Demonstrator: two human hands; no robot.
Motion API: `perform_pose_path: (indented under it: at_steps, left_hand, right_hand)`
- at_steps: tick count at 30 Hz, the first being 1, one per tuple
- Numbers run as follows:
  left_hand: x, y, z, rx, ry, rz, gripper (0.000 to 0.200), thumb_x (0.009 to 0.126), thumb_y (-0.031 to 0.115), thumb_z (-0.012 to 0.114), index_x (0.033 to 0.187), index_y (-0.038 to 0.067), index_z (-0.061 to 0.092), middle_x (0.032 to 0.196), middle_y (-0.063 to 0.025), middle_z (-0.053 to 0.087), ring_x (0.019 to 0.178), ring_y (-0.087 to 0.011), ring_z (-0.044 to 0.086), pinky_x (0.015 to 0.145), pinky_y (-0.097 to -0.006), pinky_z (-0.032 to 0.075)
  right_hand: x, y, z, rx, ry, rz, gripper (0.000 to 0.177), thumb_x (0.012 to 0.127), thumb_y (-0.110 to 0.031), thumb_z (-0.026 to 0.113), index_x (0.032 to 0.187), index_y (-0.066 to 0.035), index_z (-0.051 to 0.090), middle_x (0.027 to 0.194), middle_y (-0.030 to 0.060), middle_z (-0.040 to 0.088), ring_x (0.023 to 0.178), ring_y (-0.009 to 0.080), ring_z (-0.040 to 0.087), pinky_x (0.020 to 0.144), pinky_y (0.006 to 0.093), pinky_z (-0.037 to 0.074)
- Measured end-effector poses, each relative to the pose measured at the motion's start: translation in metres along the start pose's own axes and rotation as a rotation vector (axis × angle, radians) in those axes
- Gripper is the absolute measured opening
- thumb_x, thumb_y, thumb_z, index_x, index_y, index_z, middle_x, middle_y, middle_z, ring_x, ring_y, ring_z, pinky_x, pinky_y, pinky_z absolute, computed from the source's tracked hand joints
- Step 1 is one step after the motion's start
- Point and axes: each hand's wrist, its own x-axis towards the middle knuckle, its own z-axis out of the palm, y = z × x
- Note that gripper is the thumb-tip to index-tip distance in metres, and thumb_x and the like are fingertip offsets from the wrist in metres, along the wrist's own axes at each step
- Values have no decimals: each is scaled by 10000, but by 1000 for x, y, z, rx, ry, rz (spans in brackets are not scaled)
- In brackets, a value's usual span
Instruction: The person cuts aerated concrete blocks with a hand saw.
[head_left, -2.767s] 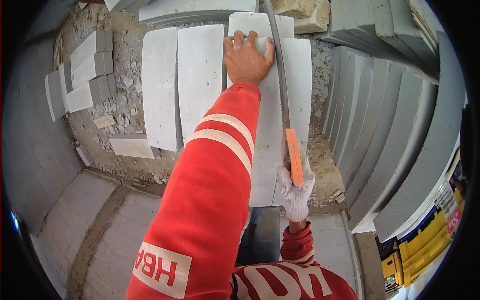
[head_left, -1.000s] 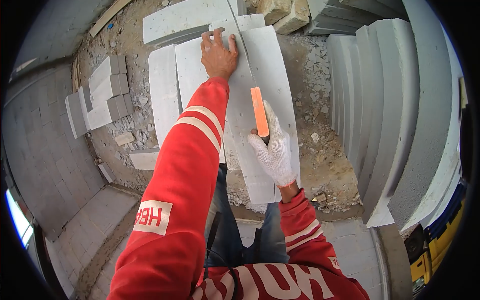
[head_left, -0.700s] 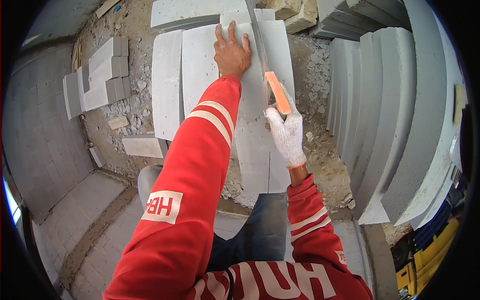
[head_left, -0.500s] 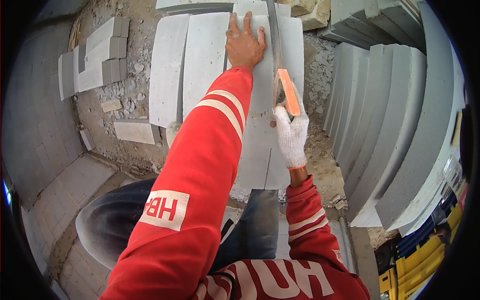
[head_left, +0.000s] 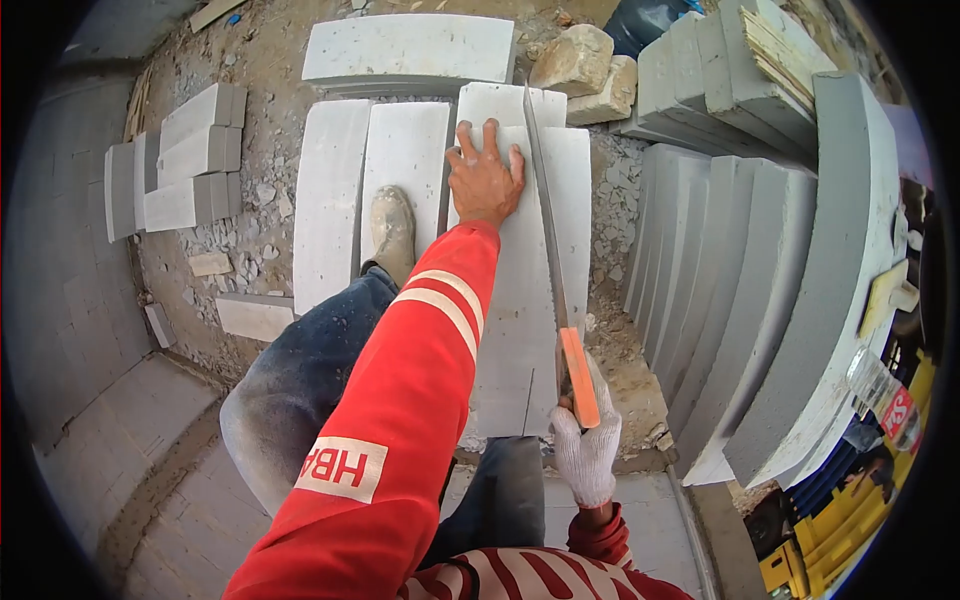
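My bare left hand (head_left: 486,176) presses on a pale block (head_left: 510,105), its fingers spread near the block's far end. In a white knitted glove, my right hand (head_left: 588,445) is closed round the orange handle of a handsaw (head_left: 548,215). The long blade points away from me, just right of my left hand, its tip at the block's far part. Beneath lies a longer pale block (head_left: 515,340) with a dark line near its close end. My boot (head_left: 392,225) rests on the block to the left.
Tall blocks (head_left: 740,260) stand in a row on the right. Small blocks (head_left: 195,165) are stacked at the left among rubble. Another long block (head_left: 410,48) lies beyond, beside rough yellowish stones (head_left: 573,62). Yellow items (head_left: 830,540) show at the lower right.
My right hand has drawn the saw back toward me. The camera view has shifted, so the boot and the far block show more fully. My left hand stays spread on the block.
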Motion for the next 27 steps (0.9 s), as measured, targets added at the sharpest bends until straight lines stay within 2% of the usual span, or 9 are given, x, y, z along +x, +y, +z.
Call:
perform_pose_path:
  at_steps: [8,13,16,17,19,22,25,26,27]
  left_hand:
    - [1,-5,1,-27,-12,-5,451,976,353,588,1390,181,534,1473,-165,398,1221,-438,506,846,-524,583]
    - [-2,-4,0,-20,-9,-25,441,976,326,581,1389,172,557,1420,-171,422,1206,-421,524,927,-511,550]
    - [-5,-4,3,-18,-25,-39,448,971,334,586,1388,169,573,1435,-174,421,1238,-425,512,935,-511,548]
    - [-7,-3,1,-18,-40,-48,448,970,333,586,1387,169,572,1434,-175,423,1244,-427,509,931,-510,551]
    - [-2,-1,-1,-25,-38,-48,449,969,332,587,1387,168,572,1432,-176,426,1250,-428,507,928,-510,554]
    - [-1,-3,-1,-19,-24,-33,449,965,325,592,1386,170,571,1436,-178,427,1247,-433,507,917,-514,558]
    - [8,2,-1,-51,-34,-36,452,961,320,597,1387,171,568,1445,-177,423,1246,-437,506,920,-520,556]
    - [7,0,1,-40,-24,-31,454,960,320,599,1388,171,568,1445,-179,422,1246,-438,506,918,-524,554]
    - [-4,-2,0,-27,-31,-38,456,958,320,600,1389,172,567,1445,-180,421,1245,-439,506,916,-527,553]
  right_hand:
    - [132,-35,53,-19,-24,-98,585,909,-102,720,1443,41,532,821,96,666,699,155,593,674,323,524]
    - [22,-3,19,-97,34,67,611,820,-82,695,1407,26,563,812,86,654,693,149,635,716,303,565]
    - [25,-13,11,-209,6,56,605,797,-74,691,1383,29,579,805,87,662,676,150,636,703,298,563]
    - [44,-14,19,-96,46,84,508,829,-95,696,1312,38,615,792,84,666,651,156,628,670,309,555]
    - [112,-25,43,43,27,-2,428,864,-54,639,1286,18,627,750,5,590,614,70,535,573,244,478]
    - [135,-26,57,-23,30,-86,357,898,-73,633,1242,21,627,757,4,589,603,72,530,560,250,473]
    - [62,-30,34,-63,79,155,431,811,-67,692,1228,31,646,774,60,639,667,140,611,693,294,539]
    - [35,-30,26,-173,83,59,469,775,-56,684,1235,27,643,779,49,633,672,139,614,705,289,544]
    - [18,-23,21,-163,56,141,476,778,-65,689,1244,23,642,789,54,635,680,148,619,710,289,542]
